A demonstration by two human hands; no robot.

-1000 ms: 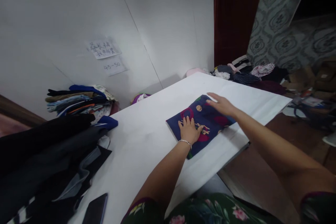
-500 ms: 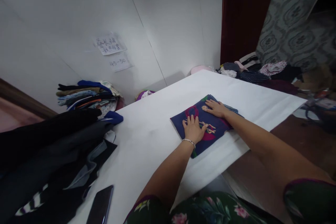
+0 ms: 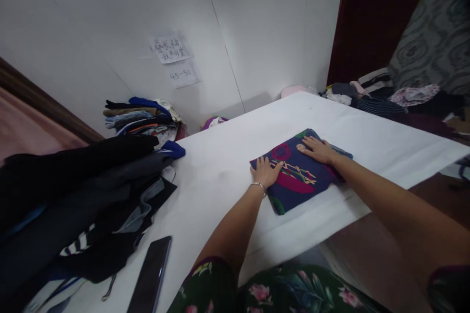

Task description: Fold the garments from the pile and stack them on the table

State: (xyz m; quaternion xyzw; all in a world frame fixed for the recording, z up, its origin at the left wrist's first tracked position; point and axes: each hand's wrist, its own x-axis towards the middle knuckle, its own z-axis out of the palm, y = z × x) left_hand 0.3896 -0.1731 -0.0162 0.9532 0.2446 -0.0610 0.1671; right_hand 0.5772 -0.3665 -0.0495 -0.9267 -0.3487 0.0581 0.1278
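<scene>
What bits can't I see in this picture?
All in the head view:
Folded cloth: print under the left hand and right hand, which cover it.
Phone: near end, cut off by the bottom edge.
Purple thing: lower part, behind the white table.
Dark clothes: cut off by the left edge.

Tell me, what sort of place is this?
Maybe a workroom for clothes: a folded cloth lies on a white table, a stack of clothes sits near the wall, and handwritten notes are stuck up there.
</scene>
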